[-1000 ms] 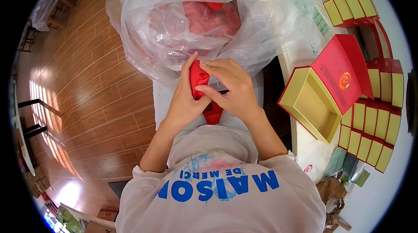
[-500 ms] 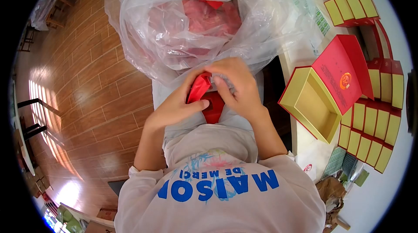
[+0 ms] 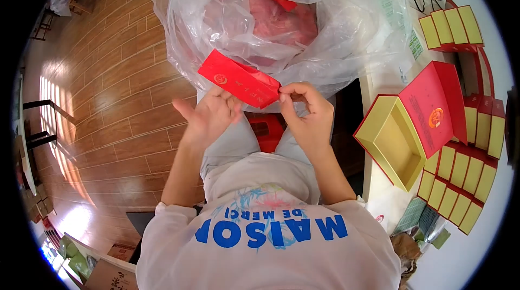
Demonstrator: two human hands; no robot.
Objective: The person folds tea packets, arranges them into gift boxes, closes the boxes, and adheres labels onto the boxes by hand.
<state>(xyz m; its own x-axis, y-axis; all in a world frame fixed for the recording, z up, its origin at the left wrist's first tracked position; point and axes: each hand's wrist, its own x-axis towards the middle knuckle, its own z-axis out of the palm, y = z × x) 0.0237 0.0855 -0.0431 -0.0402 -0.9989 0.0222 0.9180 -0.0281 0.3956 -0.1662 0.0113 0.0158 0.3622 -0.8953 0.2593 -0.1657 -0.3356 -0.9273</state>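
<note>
Red packet [image 3: 234,80] has been shifted outward, pinched by right grip [image 3: 311,110] — left grip [image 3: 210,114] spread loosely; handling seems underway, steadiness needed.

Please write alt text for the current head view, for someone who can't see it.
A person's right hand pinches a red packet by one end, the left hand open at its near edge. Beyond is a translucent plastic bag; at right, an open red-and-gold box sits near stacked boxes.

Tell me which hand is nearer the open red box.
Right. The right hand, pinching the red packet, is left of the open box, apart from it; the left hand is farther left, by the packet.
</note>
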